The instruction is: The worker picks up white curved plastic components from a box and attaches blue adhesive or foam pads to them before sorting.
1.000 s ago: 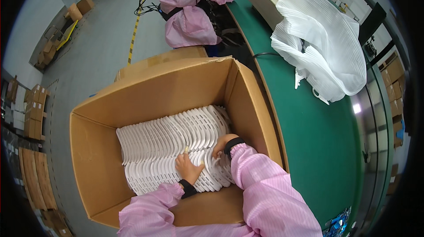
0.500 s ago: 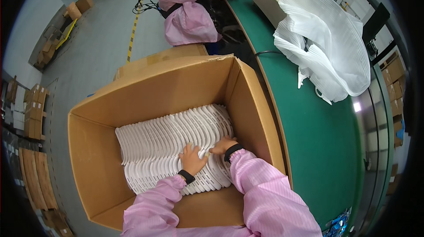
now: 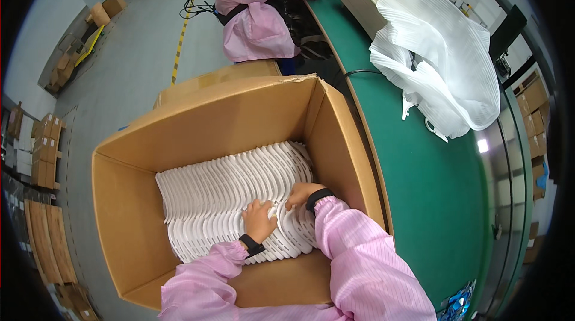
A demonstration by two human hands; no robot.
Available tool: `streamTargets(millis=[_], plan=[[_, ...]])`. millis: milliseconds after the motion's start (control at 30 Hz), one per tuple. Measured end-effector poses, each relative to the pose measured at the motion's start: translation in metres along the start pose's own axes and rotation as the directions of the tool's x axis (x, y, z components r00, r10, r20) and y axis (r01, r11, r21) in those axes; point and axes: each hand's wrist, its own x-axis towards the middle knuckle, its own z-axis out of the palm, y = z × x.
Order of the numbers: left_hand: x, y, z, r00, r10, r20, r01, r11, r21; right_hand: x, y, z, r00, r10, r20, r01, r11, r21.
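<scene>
Rows of white, curved, slotted plastic pieces point(image 3: 206, 186) stand packed on edge inside a large open cardboard box point(image 3: 218, 108). My left hand point(image 3: 259, 221) rests on top of the pieces right of the middle, its fingers stretched out and apart. Just to its right, my right hand point(image 3: 302, 194) is closed, fingers curled down against the pieces near the box's right wall. Its fingertips are partly hidden, so what they grip cannot be made out. Both wrists wear black bands.
Along the box's right side runs a green-topped table point(image 3: 419, 183), with crumpled white packing foam point(image 3: 443, 57) at its far end. Another person in a pink coat point(image 3: 260, 27) is beyond the box. Blue packets point(image 3: 458, 303) lie at the near table edge.
My right hand has shifted slightly left and its fingers have curled in more. My left hand has eased slightly left, its fingers still spread.
</scene>
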Motion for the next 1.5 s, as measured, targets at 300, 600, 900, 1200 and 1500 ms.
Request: streamTargets(millis=[300,600,900,1200,1500], plan=[[0.022,-0.002,0.026,0.996,-0.088,0.009,0.087,0.992,0.093,0.014,0.007,0.008,0.998,-0.011,-0.057,0.010,0.999,-0.033],[0.011,-0.006,0.019,0.999,-0.036,0.002,0.036,0.996,0.087,0.018,0.015,0.010,0.998,-0.015,-0.063,0.020,0.996,0.082],[0.025,0.009,0.020,0.992,-0.129,0.012,0.127,0.989,0.071,0.024,0.019,0.011,1.000,-0.014,-0.025,0.015,0.998,0.053],[0.027,0.005,0.028,0.998,-0.057,-0.004,0.057,0.988,0.142,0.024,0.018,0.012,0.998,-0.062,-0.025,0.062,0.998,0.004],[0.008,-0.005,0.008,0.986,0.084,-0.146,-0.074,0.994,0.076,0.033,0.023,0.015,0.986,-0.163,-0.033,0.166,0.976,0.143]])
